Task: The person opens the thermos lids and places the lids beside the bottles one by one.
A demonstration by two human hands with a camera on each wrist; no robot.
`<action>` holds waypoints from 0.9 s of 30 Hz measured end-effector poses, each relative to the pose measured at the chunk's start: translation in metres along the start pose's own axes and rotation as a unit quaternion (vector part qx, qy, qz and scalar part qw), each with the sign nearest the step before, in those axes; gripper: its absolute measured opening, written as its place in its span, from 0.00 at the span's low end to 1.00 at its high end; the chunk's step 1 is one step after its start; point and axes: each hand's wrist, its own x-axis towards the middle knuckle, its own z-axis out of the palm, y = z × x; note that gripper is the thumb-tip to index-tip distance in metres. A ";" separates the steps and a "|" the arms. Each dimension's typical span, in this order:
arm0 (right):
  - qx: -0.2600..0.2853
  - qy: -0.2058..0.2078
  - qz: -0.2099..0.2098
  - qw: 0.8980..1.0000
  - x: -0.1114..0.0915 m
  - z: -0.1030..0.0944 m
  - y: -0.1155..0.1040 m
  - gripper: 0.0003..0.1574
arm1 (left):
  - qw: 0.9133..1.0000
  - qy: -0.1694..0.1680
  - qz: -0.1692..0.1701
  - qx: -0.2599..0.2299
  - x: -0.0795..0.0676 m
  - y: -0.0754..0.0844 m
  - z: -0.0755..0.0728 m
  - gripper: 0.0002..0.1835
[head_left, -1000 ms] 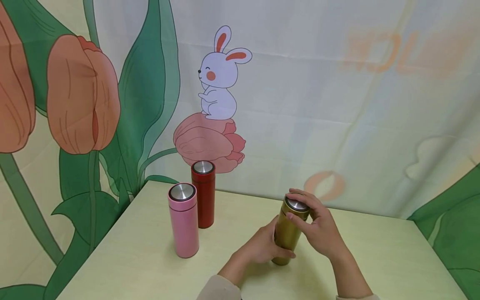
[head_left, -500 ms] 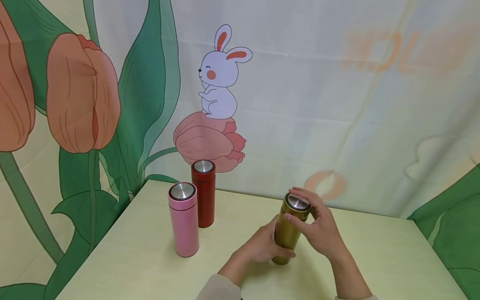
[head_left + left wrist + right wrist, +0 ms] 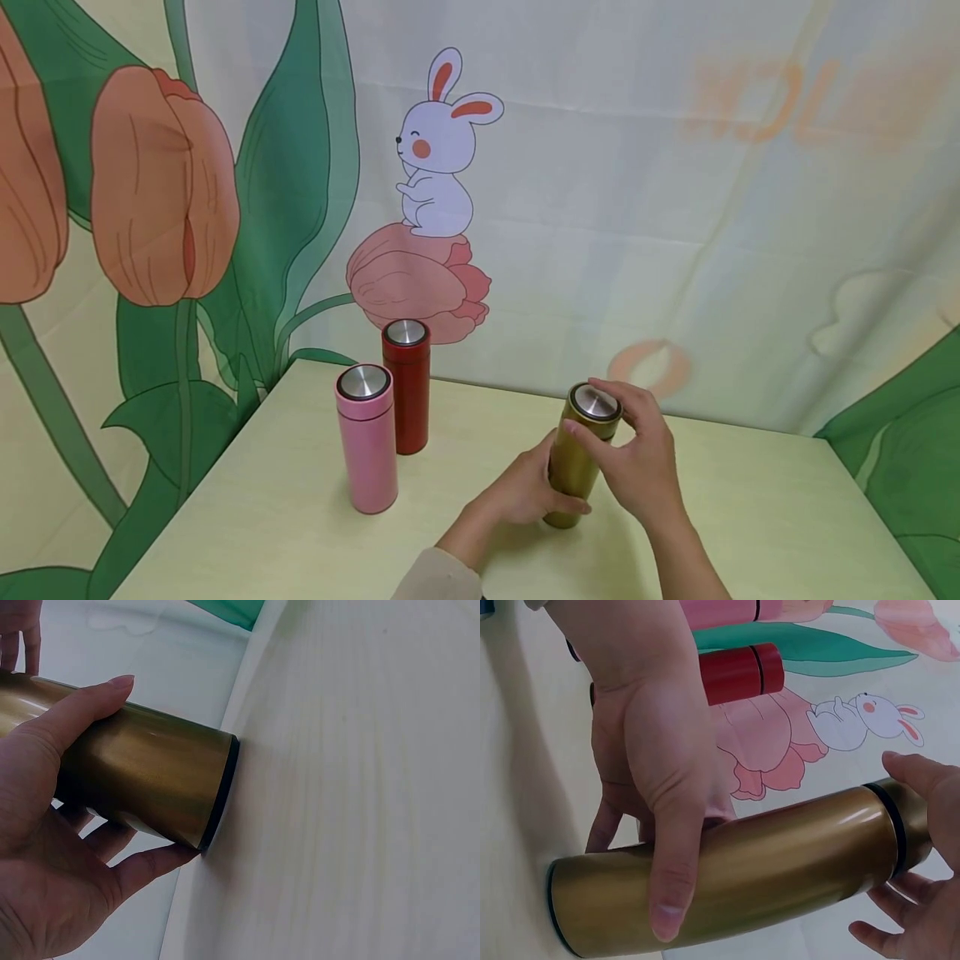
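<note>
at the table (image 3: 262, 517), left hand (image 3: 525, 492) grips the gold bottle (image 3: 581, 458), right hand (image 3: 645, 462) pinches its lid (image 3: 597, 402). hold's set, lid's still on.

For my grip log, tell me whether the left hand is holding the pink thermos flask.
No: the left hand grips the gold thermos flask, while the pink thermos flask stands untouched on the table.

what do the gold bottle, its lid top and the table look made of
Gold bottle: probably metal, satin coating; soft highlights run along it.
Lid top: likely brushed metal; bright rays fan across the silvery disc.
Table: wood or wood-look laminate, unclear which; faint grain lines.
</note>
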 end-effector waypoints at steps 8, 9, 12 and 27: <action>-0.033 0.061 -0.010 0.998 -0.006 0.013 -0.005 0.35 | 1.000 -0.004 -0.005 0.001 -0.001 0.000 0.000 0.53; -0.038 0.066 -0.010 0.997 -0.007 0.014 -0.006 0.36 | 1.000 -0.005 -0.006 0.001 0.000 0.000 0.000 0.53; -0.049 0.081 -0.007 0.996 -0.008 0.019 -0.007 0.37 | 1.000 -0.006 -0.007 -0.001 0.000 0.000 0.000 0.52; -0.065 0.103 -0.026 0.992 -0.009 0.024 -0.005 0.35 | 1.000 -0.004 -0.005 -0.003 0.000 0.000 0.000 0.57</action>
